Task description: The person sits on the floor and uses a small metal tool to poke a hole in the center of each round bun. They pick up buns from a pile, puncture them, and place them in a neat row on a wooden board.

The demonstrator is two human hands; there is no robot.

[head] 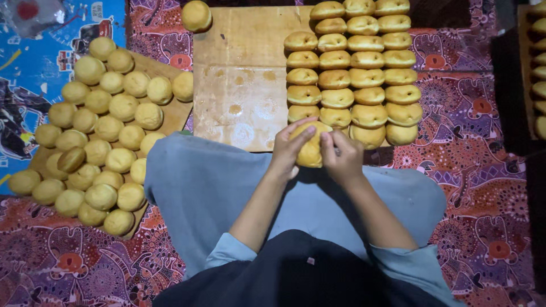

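Observation:
Both my hands hold one round golden bun (pixel 310 149) over my lap, just in front of the near edge of a bare wooden board (pixel 239 85). My left hand (pixel 289 149) grips its left side with the fingers curled over the top. My right hand (pixel 340 154) pinches its right side; a thin dark tool tip may show between the fingers, but I cannot tell. Beyond my hands, several rows of buns with dimpled tops (pixel 355 68) lie packed on the right half of the board.
A heap of plain round buns (pixel 102 131) covers a second wooden board on my left. One loose bun (pixel 197 15) sits at the far edge. More buns on a tray (pixel 539 68) line the right edge. Patterned red-purple cloth (pixel 472 187) covers the floor.

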